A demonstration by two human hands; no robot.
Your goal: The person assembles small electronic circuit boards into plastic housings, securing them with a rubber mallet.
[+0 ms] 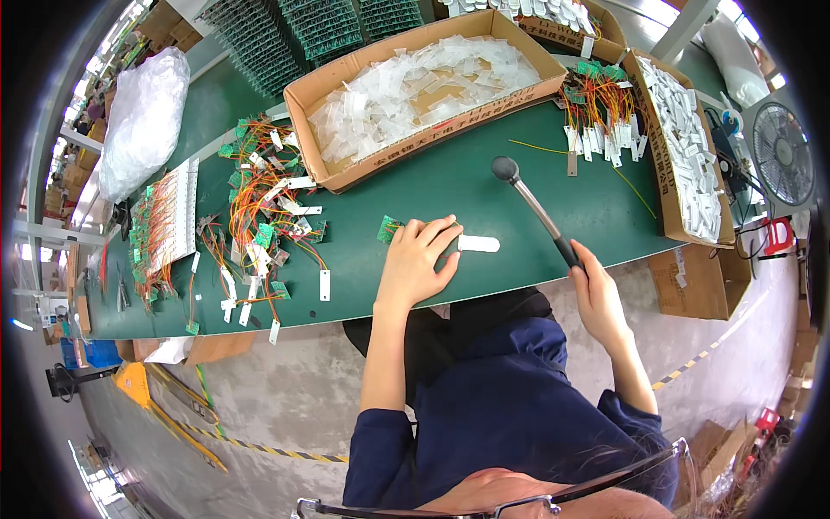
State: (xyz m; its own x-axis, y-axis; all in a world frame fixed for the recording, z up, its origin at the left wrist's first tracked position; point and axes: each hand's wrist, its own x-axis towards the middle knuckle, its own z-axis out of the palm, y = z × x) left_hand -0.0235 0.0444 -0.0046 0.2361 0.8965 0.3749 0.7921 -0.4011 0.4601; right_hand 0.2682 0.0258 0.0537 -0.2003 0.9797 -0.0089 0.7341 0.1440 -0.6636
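Note:
My left hand [418,264] lies on the table, its thumb and fingers closing on the near end of a flat white plastic piece [481,244] with a rounded end. A small green circuit board [388,229] shows just past its knuckles, with a short wire running under the hand. What lies beneath the palm is hidden. My right hand [598,298] is wrapped round the black grip of a mallet [538,209] with a metal shaft. Its dark round head is above the table, to the right of the white piece and apart from it.
A cardboard tray [307,130] of clear plastic pieces stands at the back. Wired circuit boards [259,199] pile up at left, with another bunch [601,112] at right. A box [683,156] of white pieces borders the right edge, near a fan [782,151].

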